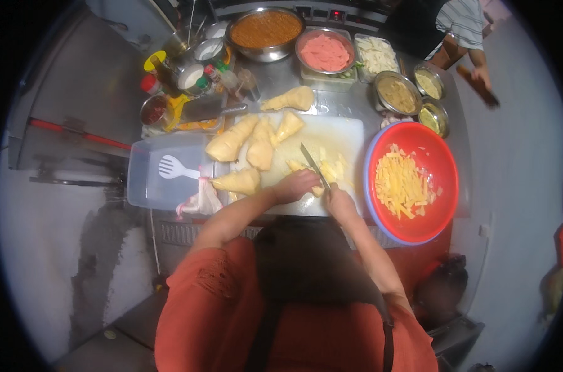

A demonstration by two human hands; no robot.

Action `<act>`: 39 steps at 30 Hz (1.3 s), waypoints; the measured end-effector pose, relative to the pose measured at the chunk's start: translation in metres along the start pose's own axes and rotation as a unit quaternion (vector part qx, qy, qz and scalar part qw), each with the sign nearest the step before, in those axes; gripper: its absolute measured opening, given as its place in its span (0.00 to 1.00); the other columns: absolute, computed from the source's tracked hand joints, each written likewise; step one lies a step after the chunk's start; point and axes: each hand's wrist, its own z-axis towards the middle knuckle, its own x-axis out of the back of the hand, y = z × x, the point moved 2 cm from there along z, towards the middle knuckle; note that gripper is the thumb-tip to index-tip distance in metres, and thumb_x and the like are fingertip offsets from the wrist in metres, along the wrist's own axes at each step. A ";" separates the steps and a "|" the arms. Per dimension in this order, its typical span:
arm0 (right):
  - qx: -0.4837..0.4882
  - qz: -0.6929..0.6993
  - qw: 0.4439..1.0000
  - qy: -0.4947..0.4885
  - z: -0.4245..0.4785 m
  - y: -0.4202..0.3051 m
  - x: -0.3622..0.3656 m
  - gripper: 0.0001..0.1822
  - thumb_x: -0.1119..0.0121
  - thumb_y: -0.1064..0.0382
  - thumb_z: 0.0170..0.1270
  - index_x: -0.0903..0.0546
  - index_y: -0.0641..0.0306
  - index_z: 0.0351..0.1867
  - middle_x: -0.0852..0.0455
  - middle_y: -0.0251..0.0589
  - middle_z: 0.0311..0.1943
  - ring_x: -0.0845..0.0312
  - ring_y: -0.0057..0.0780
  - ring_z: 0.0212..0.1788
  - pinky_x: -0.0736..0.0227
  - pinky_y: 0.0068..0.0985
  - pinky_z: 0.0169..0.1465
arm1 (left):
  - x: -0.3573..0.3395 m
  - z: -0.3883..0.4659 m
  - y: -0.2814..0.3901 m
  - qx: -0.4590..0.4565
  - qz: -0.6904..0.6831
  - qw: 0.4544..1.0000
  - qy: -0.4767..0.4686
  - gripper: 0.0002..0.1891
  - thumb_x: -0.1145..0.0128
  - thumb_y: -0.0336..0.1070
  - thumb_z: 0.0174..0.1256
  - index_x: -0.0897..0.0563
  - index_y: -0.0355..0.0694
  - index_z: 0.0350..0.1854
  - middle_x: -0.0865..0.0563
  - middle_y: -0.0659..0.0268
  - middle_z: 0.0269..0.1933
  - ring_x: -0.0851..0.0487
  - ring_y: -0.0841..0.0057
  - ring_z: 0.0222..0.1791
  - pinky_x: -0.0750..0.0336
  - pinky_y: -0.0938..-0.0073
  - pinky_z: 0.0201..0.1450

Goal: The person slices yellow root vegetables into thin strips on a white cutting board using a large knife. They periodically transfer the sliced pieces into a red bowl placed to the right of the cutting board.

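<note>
My right hand [341, 203] grips the handle of a kitchen knife [313, 160], its blade slanting away to the upper left over a white cutting board [339, 128]. Close beside the blade, the fingers of my left hand [301, 184] are curled over pale yellow pieces [294, 166], apparently cut bamboo shoot; how much they cover is hidden. More cut strips [332, 165] lie just right of the knife. Whole peeled bamboo shoots [232, 139] rest at the board's left side, and another shoot [290, 99] sits beyond its far edge.
At right stands a red basin [442, 186] holding yellow strips. A clear plastic tub [144, 186] with a white slotted spatula [174, 168] is at left. Bowls of food, including pink slices [325, 52], line the back. Another person's hand [481, 76] holds something brown at upper right.
</note>
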 end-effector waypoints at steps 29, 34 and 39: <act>-0.031 0.069 0.997 -0.012 0.007 0.013 -0.006 0.12 0.49 0.62 0.67 0.26 0.72 0.41 0.18 0.68 0.26 0.20 0.66 0.33 0.25 0.53 0.41 | 0.013 -0.003 0.009 0.084 0.048 0.995 0.037 0.19 0.32 0.33 0.49 0.19 0.47 0.47 0.21 0.64 0.53 0.25 0.64 0.57 0.34 0.60 0.59; -0.056 0.091 0.992 0.071 0.004 0.041 0.000 0.13 0.49 0.60 0.67 0.24 0.71 0.39 0.19 0.68 0.25 0.20 0.66 0.32 0.25 0.53 0.40 | 0.003 -0.002 0.000 0.139 0.016 0.988 0.058 0.21 0.31 0.34 0.47 0.20 0.49 0.46 0.21 0.67 0.53 0.25 0.64 0.58 0.35 0.61 0.58; -0.014 0.030 0.998 0.052 -0.005 0.008 0.019 0.12 0.50 0.60 0.68 0.26 0.70 0.41 0.18 0.66 0.23 0.19 0.64 0.30 0.24 0.53 0.37 | 0.001 -0.001 0.018 0.172 0.050 0.977 0.111 0.19 0.31 0.35 0.48 0.19 0.48 0.46 0.21 0.66 0.52 0.24 0.64 0.56 0.35 0.62 0.58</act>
